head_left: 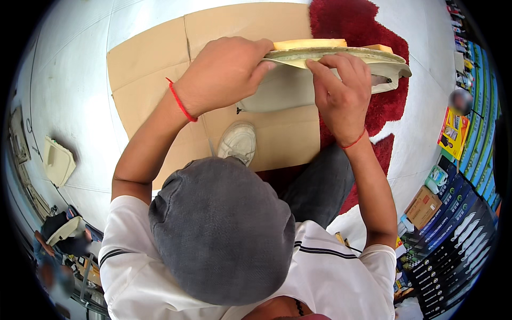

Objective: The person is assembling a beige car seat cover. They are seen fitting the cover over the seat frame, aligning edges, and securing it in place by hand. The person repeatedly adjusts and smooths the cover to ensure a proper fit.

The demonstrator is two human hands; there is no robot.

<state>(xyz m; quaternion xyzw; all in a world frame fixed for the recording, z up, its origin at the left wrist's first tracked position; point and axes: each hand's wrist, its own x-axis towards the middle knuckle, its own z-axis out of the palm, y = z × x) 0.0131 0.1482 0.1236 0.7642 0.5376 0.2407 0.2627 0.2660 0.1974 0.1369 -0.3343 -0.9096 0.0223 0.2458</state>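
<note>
A beige curved panel (285,88) with a dark slot near its right end stands on edge in front of me. Along its upper rim runs a thin pale yellowish covering (292,60), partly lifted as a flap. My left hand (226,72) grips the rim's left end, thumb and fingers closed on the covering. Farther right, my right hand (344,85) pinches the flap's edge with its thumb and fingers. Yellow-orange foam-like pieces (310,44) show behind the rim. The panel's far side is hidden.
Flattened cardboard (152,69) and a dark red shaggy rug (346,21) lie beneath the work. My bent grey-clad knee (221,229) rises close by. Another beige part (58,161) lies on the floor at left. Shelves of boxes (442,234) stand at right; another person (66,237) is lower left.
</note>
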